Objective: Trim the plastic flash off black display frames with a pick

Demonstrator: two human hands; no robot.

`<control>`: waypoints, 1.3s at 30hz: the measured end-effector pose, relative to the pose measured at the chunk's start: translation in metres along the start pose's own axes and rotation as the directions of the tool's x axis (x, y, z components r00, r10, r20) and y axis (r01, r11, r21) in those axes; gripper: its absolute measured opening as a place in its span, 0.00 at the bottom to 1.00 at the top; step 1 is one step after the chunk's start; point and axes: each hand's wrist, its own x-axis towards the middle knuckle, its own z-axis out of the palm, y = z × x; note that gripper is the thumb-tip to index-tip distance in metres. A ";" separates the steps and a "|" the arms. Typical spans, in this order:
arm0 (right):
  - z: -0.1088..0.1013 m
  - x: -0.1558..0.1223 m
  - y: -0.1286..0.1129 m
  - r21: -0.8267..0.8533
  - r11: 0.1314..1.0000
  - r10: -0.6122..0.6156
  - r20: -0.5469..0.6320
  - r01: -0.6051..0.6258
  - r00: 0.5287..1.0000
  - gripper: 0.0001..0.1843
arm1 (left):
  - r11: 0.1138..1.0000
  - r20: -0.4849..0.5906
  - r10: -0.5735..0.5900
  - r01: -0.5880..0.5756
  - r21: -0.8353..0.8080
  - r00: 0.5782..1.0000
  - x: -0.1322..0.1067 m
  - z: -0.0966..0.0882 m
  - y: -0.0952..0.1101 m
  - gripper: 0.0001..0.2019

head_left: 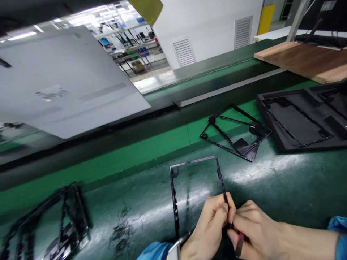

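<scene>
My left hand (210,225) is closed on the right side of a thin black rectangular frame (193,162), pinching it between thumb and fingers. The frame tilts up from the table, its far edge and both sides showing; the near end is hidden by my hands. Close against the left one, my right hand (253,225) is closed around a slim tool with a dark red handle (239,243). The tool's working end is hidden among the fingers, at the frame's right side. Black shavings (121,231) lie on the green table (151,202) to the left.
Two similar frames (235,135) lie crossed on the table beyond my hands. At right, a black foam tray (298,108) holds more frames. Several frames are piled (54,224) at lower left. A grey panel (67,83) stands at upper left; a wooden board (303,59) is at upper right.
</scene>
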 end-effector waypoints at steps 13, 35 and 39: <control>-0.027 0.010 0.010 0.042 0.988 0.149 -0.022 -0.148 0.989 0.19 | 0.982 0.004 -0.177 0.176 0.063 0.984 0.020 -0.012 0.012 0.23; -0.052 0.024 0.032 0.536 0.664 0.573 0.083 -0.522 0.815 0.09 | 0.358 0.152 0.310 -0.264 0.896 0.938 0.028 -0.037 -0.013 0.50; -0.045 0.019 0.030 0.457 0.725 0.568 0.028 -0.516 0.823 0.06 | 0.347 0.171 0.313 -0.280 0.895 0.934 0.027 -0.039 -0.013 0.47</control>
